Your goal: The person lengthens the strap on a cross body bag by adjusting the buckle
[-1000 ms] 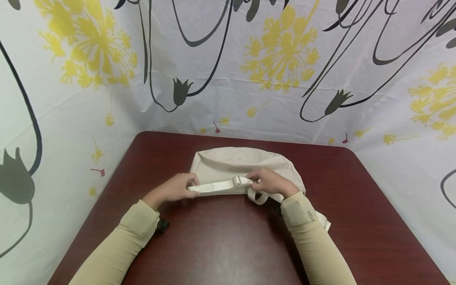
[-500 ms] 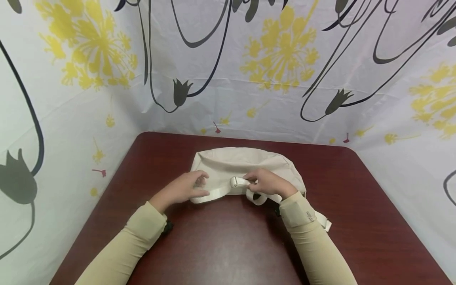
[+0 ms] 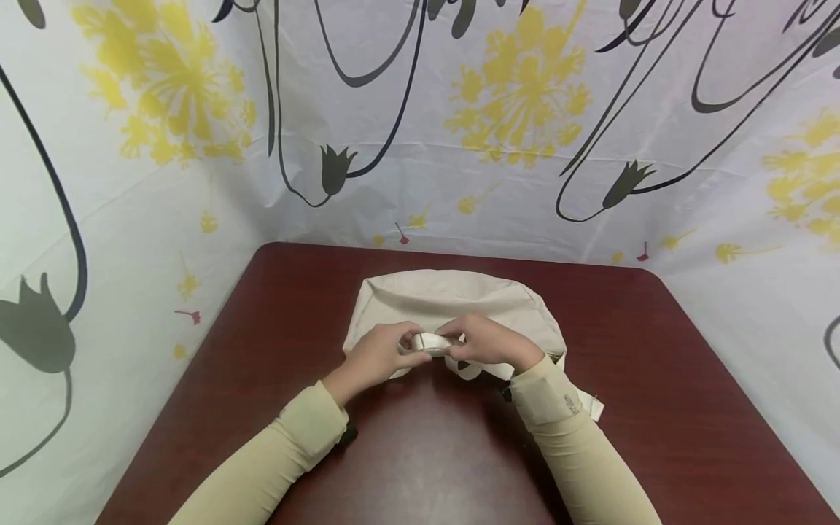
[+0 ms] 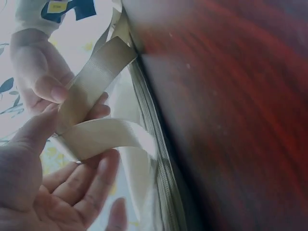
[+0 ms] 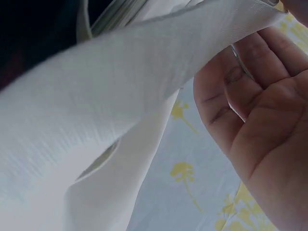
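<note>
A cream fabric bag point(image 3: 453, 292) lies on the table, its strap raised at the near side. Close to the strap slider point(image 3: 422, 342), my left hand point(image 3: 377, 357) pinches the webbing strap point(image 4: 108, 137) between thumb and fingers. Just to the right, my right hand point(image 3: 488, 340) pinches the same strap between thumb and fingertips. The left wrist view shows the strap bent in two bands between both hands, with a zipper point(image 4: 156, 159) running along the bag beside them. Up close in the right wrist view, the wide strap point(image 5: 120, 72) stretches toward the right fingers point(image 5: 245, 91). The slider is partly covered.
The dark red-brown table point(image 3: 420, 452) reaches to a white patterned cloth point(image 3: 420, 146) hung at the back and sides. A loose strap end point(image 3: 590, 405) pokes out beside the right forearm.
My left hand lets go of the strap's left stretch, moves right and pinches it near the slider. The right hand keeps its hold almost in place. The bag stays nearly still.
</note>
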{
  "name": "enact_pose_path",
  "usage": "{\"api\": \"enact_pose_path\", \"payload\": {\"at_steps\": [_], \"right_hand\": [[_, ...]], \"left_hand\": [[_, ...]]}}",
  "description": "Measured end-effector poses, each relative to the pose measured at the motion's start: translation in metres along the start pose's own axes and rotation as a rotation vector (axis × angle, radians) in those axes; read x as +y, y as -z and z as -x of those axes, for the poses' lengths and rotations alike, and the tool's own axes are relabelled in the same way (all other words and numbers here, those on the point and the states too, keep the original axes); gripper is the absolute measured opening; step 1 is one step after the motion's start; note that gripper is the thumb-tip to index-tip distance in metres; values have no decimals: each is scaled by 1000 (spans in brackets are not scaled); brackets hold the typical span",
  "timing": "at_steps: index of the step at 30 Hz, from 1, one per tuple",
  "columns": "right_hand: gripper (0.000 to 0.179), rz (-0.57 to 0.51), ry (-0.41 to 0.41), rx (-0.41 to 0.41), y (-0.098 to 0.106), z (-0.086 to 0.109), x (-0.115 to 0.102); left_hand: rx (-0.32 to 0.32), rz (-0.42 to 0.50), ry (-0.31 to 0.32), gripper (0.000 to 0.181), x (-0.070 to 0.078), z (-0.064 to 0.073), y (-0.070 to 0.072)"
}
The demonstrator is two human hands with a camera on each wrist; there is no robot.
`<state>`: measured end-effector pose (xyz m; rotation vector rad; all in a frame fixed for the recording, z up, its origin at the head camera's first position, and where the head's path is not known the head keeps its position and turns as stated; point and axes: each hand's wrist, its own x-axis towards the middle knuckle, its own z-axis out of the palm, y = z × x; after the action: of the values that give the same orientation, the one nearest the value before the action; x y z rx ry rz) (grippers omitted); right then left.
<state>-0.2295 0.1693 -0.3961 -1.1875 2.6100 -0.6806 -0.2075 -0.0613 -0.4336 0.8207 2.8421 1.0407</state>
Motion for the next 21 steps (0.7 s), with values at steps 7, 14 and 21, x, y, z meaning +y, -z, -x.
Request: {"api": "enact_pose_path", "payload": {"at_steps": [7, 14, 21], "right_hand": [[21, -31, -27, 15, -3, 2, 0], [16, -88, -55, 102, -4, 1, 4], [20, -78, -36, 129, -4, -2, 6]], "left_hand": [[62, 40, 0, 35, -7, 0, -3], [97, 91, 51, 42, -10, 0, 0], [111, 110, 36, 48, -12, -2, 1]]}}
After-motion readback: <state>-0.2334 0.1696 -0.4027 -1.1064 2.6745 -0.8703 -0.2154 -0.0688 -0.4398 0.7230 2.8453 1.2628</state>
